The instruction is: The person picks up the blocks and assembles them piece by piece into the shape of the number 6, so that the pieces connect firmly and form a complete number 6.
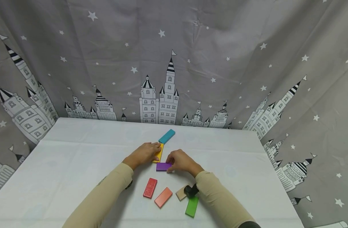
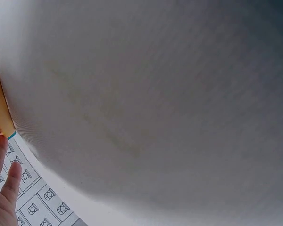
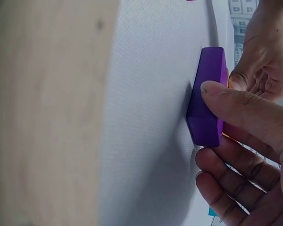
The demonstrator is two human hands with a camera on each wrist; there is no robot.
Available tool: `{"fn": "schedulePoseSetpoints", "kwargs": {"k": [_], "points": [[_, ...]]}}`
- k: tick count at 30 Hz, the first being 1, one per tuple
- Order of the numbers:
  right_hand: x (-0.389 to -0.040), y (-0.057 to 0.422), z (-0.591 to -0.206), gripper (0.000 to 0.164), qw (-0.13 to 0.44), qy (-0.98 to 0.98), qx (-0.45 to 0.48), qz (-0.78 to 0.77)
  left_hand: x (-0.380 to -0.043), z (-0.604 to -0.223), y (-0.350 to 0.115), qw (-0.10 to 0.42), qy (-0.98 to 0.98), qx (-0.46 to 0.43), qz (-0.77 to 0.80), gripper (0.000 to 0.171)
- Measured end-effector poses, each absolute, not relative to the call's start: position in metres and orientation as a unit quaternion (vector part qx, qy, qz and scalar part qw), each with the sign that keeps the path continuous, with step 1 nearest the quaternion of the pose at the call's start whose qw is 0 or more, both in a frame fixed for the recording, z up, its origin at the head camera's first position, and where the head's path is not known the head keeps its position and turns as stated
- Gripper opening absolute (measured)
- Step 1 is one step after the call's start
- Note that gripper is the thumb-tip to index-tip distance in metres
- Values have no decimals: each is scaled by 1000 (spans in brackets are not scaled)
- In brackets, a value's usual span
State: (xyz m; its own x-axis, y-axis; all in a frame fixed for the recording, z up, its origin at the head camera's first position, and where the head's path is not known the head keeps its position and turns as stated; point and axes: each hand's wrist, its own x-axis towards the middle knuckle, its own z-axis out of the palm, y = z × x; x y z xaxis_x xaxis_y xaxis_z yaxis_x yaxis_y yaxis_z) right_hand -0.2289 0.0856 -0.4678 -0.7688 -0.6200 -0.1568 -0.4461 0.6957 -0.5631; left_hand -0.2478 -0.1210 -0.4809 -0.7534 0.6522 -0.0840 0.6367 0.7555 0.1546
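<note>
On the white table, a yellow domino block (image 1: 158, 155) lies aslant, its far end at the near end of a blue domino block (image 1: 166, 136). My left hand (image 1: 146, 153) holds the yellow block, thumb near its close end and fingers toward the far end. A purple domino block (image 1: 162, 167) lies crosswise just below it. My right hand (image 1: 182, 161) pinches the purple block's right end, with the thumb (image 3: 226, 100) on its near face and the fingers behind. The left wrist view catches only part of the yellow block (image 2: 0, 106) and some fingers.
Nearer me lie a red block (image 1: 150, 188), a salmon block (image 1: 163, 197), a plain wood block (image 1: 181, 193) and a green block (image 1: 192, 207). The right wrist camera (image 1: 191, 191) overlaps the wood and green ones. A grey castle-print curtain (image 1: 196, 63) hangs behind the table (image 1: 77, 164).
</note>
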Motion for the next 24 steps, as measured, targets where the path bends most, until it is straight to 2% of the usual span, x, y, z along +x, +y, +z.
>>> {"fn": "schedulePoseSetpoints", "kwargs": {"k": [8, 18, 24], "points": [[-230, 85, -469, 31, 171, 909, -290, -247, -249, -480, -120, 79, 937, 337, 56, 60], [-230, 85, -468, 32, 177, 910, -281, -250, -250, -481, -120, 71, 937, 339, 53, 59], [-229, 94, -465, 39, 176, 909, -294, -239, -249, -480, -119, 79, 938, 333, 53, 59]]}}
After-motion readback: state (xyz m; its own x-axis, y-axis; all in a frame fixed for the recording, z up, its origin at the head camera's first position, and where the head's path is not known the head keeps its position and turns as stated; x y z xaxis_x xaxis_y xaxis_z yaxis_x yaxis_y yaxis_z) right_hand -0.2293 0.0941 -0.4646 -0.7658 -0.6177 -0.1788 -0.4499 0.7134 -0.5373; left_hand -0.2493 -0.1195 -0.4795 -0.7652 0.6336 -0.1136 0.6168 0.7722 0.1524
